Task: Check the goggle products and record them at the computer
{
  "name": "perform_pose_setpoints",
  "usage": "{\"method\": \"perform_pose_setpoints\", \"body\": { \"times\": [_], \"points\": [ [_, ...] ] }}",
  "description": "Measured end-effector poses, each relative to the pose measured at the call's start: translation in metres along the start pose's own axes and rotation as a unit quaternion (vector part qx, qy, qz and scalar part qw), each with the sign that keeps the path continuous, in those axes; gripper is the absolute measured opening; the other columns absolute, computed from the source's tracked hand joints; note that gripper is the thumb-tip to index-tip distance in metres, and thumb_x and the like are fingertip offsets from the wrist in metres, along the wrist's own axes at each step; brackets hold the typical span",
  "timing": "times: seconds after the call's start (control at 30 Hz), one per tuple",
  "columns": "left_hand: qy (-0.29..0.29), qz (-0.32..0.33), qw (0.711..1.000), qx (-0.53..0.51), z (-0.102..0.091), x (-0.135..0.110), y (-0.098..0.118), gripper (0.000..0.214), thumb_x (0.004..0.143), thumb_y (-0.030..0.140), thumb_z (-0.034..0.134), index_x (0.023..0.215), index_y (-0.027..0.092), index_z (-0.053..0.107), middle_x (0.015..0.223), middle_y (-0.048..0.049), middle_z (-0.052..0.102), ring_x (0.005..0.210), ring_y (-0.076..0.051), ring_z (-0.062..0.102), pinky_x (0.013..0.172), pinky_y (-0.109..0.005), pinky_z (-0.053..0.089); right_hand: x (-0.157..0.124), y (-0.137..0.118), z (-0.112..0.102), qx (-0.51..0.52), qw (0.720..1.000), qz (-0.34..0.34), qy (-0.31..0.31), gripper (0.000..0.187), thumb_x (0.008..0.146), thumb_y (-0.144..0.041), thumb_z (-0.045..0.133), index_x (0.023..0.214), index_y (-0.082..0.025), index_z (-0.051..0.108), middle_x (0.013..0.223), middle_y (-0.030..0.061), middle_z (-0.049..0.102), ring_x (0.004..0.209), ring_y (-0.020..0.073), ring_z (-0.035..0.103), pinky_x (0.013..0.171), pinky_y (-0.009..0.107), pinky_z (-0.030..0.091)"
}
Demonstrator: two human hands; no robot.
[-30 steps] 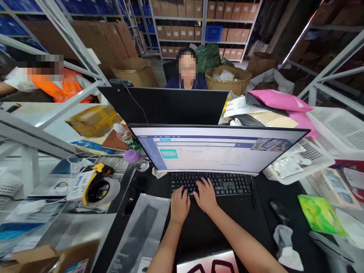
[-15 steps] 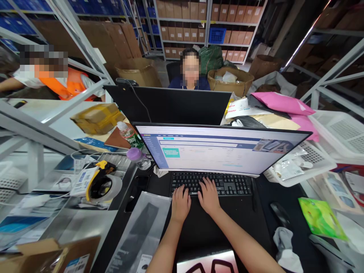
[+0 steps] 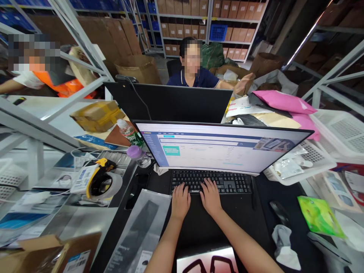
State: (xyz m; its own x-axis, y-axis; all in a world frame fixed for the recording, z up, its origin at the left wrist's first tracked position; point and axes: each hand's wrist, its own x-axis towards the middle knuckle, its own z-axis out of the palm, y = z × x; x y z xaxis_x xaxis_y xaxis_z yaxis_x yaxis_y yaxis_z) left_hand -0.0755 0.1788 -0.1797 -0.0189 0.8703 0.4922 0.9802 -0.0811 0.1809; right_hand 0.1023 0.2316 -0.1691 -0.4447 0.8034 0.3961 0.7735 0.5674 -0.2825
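Both my hands rest on a black keyboard [image 3: 236,184] below a lit monitor [image 3: 204,151] that shows a web page. My left hand [image 3: 181,200] lies over the keyboard's left front edge, fingers stretched onto the keys. My right hand [image 3: 211,197] is spread over the middle keys. Neither of them holds anything. A clear plastic sleeve [image 3: 139,231] with a dark item inside lies beside my left forearm. Between my forearms, near the desk's front edge, is a flat box [image 3: 207,261] printed with a black frame shape.
To the right lie a black mouse [image 3: 279,213], a crumpled grey cloth [image 3: 284,246] and a green packet [image 3: 321,216]. On the left are a tape dispenser [image 3: 101,184], a purple-capped bottle [image 3: 138,156] and a phone [image 3: 137,191]. A co-worker [image 3: 190,77] sits behind the second monitor [image 3: 176,106].
My hands stay on the keyboard, with only slight finger shifts. The co-worker opposite has risen a little and stretched an arm out toward the right. The person at left has leaned further left.
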Motion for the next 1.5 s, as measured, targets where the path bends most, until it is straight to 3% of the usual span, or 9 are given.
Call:
{"method": "perform_pose_setpoints", "body": {
  "times": [0.17, 0.3, 0.53, 0.73, 0.9, 1.07, 1.3, 1.5],
  "points": [
    [0.001, -0.006, 1.000, -0.002, 0.001, 0.000, 0.000, 0.027, 0.095, 0.015, 0.050, 0.118, 0.012, 0.062, 0.126, -0.0185, 0.063, 0.118, -0.031, 0.059, 0.107, -0.051, 0.047, 0.000, -0.003, 0.001, 0.009, 1.000, -0.011, 0.005, 0.030, 0.097, -0.018, 0.049, 0.120, -0.016, 0.068, 0.120, 0.0122, 0.065, 0.121, 0.0279, 0.053, 0.115, 0.050, 0.035],
    [0.001, -0.007, 1.000, -0.001, 0.002, -0.001, -0.001, 0.027, 0.094, 0.016, 0.050, 0.118, 0.012, 0.062, 0.126, -0.0187, 0.063, 0.118, -0.032, 0.059, 0.106, -0.052, 0.048, 0.007, -0.009, 0.003, 0.009, 1.000, -0.022, -0.002, 0.033, 0.096, -0.019, 0.052, 0.125, -0.022, 0.068, 0.106, 0.0099, 0.064, 0.105, 0.0261, 0.054, 0.108, 0.047, 0.041],
    [-0.002, -0.002, 1.000, 0.003, 0.003, -0.002, -0.002, 0.027, 0.094, 0.016, 0.050, 0.119, 0.012, 0.061, 0.127, -0.0189, 0.063, 0.119, -0.032, 0.058, 0.105, -0.053, 0.048, 0.023, -0.023, 0.007, 0.005, 1.000, -0.005, -0.008, 0.033, 0.095, -0.026, 0.059, 0.127, -0.026, 0.068, 0.113, 0.0112, 0.062, 0.111, 0.0289, 0.051, 0.113, 0.050, 0.031],
    [-0.001, -0.006, 1.000, 0.005, 0.003, -0.002, -0.002, 0.026, 0.094, 0.016, 0.051, 0.118, 0.012, 0.061, 0.126, -0.0184, 0.063, 0.118, -0.033, 0.059, 0.105, -0.052, 0.049, 0.008, -0.017, 0.006, 0.019, 0.999, 0.030, 0.020, 0.034, 0.099, -0.027, 0.051, 0.132, -0.023, 0.062, 0.121, 0.0099, 0.067, 0.119, 0.0290, 0.051, 0.118, 0.054, 0.019],
    [-0.003, -0.010, 1.000, 0.004, 0.003, -0.001, -0.001, 0.026, 0.094, 0.016, 0.051, 0.117, 0.011, 0.062, 0.125, -0.0194, 0.063, 0.118, -0.033, 0.058, 0.104, -0.052, 0.048, 0.007, -0.010, 0.004, 0.042, 0.999, 0.020, 0.023, 0.026, 0.099, -0.020, 0.046, 0.118, -0.021, 0.064, 0.117, 0.0075, 0.072, 0.120, 0.0263, 0.053, 0.118, 0.049, 0.021],
    [-0.003, -0.007, 1.000, 0.006, 0.001, -0.001, -0.002, 0.026, 0.094, 0.017, 0.051, 0.118, 0.013, 0.062, 0.126, -0.0178, 0.063, 0.118, -0.032, 0.058, 0.104, -0.051, 0.048, 0.028, -0.010, -0.004, 0.057, 0.998, 0.034, 0.016, 0.030, 0.097, -0.017, 0.045, 0.124, -0.016, 0.059, 0.105, 0.0093, 0.072, 0.112, 0.0253, 0.058, 0.117, 0.049, 0.029],
    [0.003, -0.009, 1.000, 0.004, 0.002, -0.001, -0.001, 0.026, 0.094, 0.015, 0.050, 0.117, 0.013, 0.062, 0.125, -0.0179, 0.063, 0.118, -0.031, 0.059, 0.105, -0.052, 0.048, 0.017, -0.011, -0.006, 0.069, 0.997, 0.012, 0.020, 0.023, 0.091, -0.013, 0.047, 0.108, -0.018, 0.061, 0.112, 0.0107, 0.067, 0.112, 0.0257, 0.057, 0.114, 0.048, 0.040],
    [-0.003, -0.004, 1.000, 0.005, 0.002, -0.002, -0.002, 0.026, 0.095, 0.016, 0.051, 0.118, 0.014, 0.062, 0.126, -0.0171, 0.062, 0.118, -0.032, 0.059, 0.105, -0.051, 0.048, 0.012, -0.007, 0.003, 0.041, 0.999, 0.015, 0.031, 0.038, 0.091, -0.022, 0.056, 0.129, -0.014, 0.057, 0.142, 0.0187, 0.052, 0.137, 0.0349, 0.042, 0.116, 0.061, 0.034]
  ]
}}
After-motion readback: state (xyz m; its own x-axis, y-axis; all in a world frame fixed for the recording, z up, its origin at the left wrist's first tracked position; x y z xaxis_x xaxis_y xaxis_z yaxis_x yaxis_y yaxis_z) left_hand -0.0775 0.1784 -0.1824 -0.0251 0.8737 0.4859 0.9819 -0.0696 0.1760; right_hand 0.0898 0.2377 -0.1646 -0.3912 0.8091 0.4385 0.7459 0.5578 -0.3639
